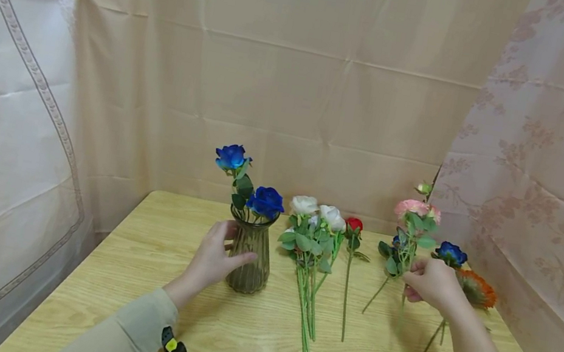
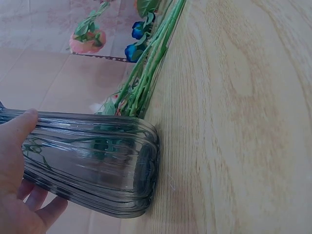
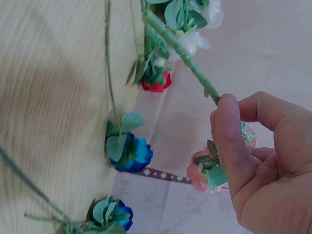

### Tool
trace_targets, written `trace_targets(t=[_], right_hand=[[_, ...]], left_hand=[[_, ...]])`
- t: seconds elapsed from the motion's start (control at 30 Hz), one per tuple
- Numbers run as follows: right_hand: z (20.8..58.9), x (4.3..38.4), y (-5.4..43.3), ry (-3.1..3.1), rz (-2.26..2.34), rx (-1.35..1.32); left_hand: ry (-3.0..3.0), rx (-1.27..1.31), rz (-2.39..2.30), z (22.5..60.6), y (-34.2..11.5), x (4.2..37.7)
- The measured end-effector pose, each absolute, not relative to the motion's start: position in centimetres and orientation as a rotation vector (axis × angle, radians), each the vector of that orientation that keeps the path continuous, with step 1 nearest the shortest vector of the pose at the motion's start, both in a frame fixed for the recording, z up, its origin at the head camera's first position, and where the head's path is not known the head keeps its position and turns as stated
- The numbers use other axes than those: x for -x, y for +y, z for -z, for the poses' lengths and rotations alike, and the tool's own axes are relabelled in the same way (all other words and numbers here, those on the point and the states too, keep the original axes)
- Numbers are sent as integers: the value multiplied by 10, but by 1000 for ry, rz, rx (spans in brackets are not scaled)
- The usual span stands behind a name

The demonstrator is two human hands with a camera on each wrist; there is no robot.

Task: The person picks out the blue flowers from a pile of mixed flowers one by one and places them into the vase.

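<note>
A ribbed, smoky glass vase (image 1: pixel 253 261) stands upright on the table, with two blue roses (image 1: pixel 266 202) in its mouth. My left hand (image 1: pixel 213 257) holds the vase from the left side; in the left wrist view its thumb lies on one side of the glass (image 2: pixel 97 165) and its fingers on the other. On the right, my right hand (image 1: pixel 433 283) pinches the green stem (image 3: pixel 187 58) of a pink artificial flower (image 1: pixel 412 208), raised above the table. Its pink blooms are partly behind the hand in the right wrist view.
White flowers (image 1: pixel 332 216) with long green stems lie mid-table, beside a single red rose (image 1: pixel 354 224). Farther right lie blue roses (image 1: pixel 451 253) and an orange flower (image 1: pixel 480 290), partly behind the right hand. Curtains (image 1: pixel 329 85) hang behind the wooden table (image 1: pixel 234 341).
</note>
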State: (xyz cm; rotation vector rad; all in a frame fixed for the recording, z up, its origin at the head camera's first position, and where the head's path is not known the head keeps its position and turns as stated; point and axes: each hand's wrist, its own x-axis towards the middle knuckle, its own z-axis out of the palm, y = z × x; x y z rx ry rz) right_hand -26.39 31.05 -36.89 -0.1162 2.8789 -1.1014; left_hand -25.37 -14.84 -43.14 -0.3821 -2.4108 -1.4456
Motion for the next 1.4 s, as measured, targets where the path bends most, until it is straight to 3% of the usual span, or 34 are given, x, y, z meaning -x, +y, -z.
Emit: trace_targets(t=[0.63, 1.4], right_hand=[[381, 272, 258, 2716, 1266, 171], [423, 287, 216, 2596, 1366, 144]], left_hand=[[-2419, 377, 1454, 432, -148, 253], [-2399, 386, 1455, 433, -148, 256]])
